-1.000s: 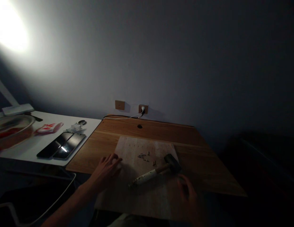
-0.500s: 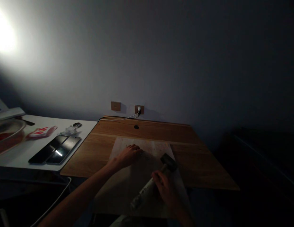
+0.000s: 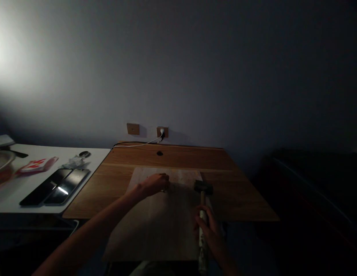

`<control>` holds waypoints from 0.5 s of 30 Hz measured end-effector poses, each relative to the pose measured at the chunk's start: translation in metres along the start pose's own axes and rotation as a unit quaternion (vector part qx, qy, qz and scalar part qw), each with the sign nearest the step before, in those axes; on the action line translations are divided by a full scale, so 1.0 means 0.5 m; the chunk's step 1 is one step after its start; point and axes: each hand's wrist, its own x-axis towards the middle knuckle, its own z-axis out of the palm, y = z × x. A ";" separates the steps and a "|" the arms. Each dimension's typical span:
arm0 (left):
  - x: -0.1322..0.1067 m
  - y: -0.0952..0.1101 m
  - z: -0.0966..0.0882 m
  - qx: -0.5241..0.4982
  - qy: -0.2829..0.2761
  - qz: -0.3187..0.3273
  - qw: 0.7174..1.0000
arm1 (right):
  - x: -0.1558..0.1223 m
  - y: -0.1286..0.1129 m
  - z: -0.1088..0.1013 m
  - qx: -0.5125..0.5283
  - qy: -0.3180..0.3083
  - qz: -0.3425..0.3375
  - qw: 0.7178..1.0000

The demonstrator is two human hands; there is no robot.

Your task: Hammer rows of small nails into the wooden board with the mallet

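A hammer with a dark, blocky head (image 3: 203, 187) and a pale, worn handle is in my right hand (image 3: 208, 226), whose fingers wrap round the handle just below the head. The hammer's head is over the right side of a pale wooden board (image 3: 143, 230). Above the board's far part, my left hand (image 3: 157, 184) is closed, fingertips pinched and pointing down. Something small seems to be at those fingertips, but it is too dark and small to name. Small crumbs lie on the board beside the left hand.
The board lies on a brown wooden table (image 3: 238, 195) against the wall. On a white table (image 3: 11, 205) at left are two dark phone-like slabs (image 3: 56, 188), a red-and-white packet (image 3: 37, 165), crumpled plastic (image 3: 74, 162) and a bowl (image 3: 2, 163). Cables run from a wall socket (image 3: 162, 132).
The hammer has swung from a slant to nearly upright in view, its handle now toward me. My left hand has turned, its fingers drawn together. The whole view has shifted slightly.
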 end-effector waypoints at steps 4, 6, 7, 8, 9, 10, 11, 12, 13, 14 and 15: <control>0.022 -0.017 -0.007 0.035 -0.017 0.008 0.999 | 0.002 0.000 0.000 -0.005 -0.023 0.013 1.000; 0.026 -0.021 -0.007 0.044 -0.015 0.013 0.999 | 0.001 -0.003 0.002 0.003 -0.036 0.033 0.999; 0.025 -0.022 -0.006 0.039 -0.013 0.010 0.999 | 0.001 -0.006 0.002 -0.002 -0.034 0.031 0.999; 0.023 -0.022 -0.005 0.027 -0.010 0.003 1.000 | 0.001 -0.008 0.002 -0.015 -0.026 0.019 0.999; 0.020 -0.022 -0.003 0.008 -0.007 -0.009 1.000 | 0.001 -0.010 0.002 -0.035 -0.013 0.001 0.999; 0.015 -0.021 -0.002 -0.014 -0.003 -0.022 1.000 | 0.001 -0.011 0.002 -0.054 -0.001 -0.015 0.998; 0.010 -0.019 -0.001 -0.035 0.000 -0.033 0.999 | 0.002 -0.012 0.002 -0.069 0.008 -0.027 0.997; 0.005 -0.018 -0.001 -0.055 0.002 -0.041 0.998 | 0.002 -0.011 0.002 -0.077 0.009 -0.030 0.997; 0.001 -0.016 -0.001 -0.073 0.004 -0.044 0.996 | 0.002 -0.010 0.002 -0.080 0.004 -0.024 0.996; -0.001 -0.014 -0.002 -0.091 0.005 -0.043 0.995 | 0.002 -0.009 0.001 -0.081 -0.004 -0.017 0.997; -0.002 -0.013 -0.004 -0.106 0.005 -0.038 0.994 | 0.002 -0.007 0.002 -0.085 -0.008 -0.014 0.996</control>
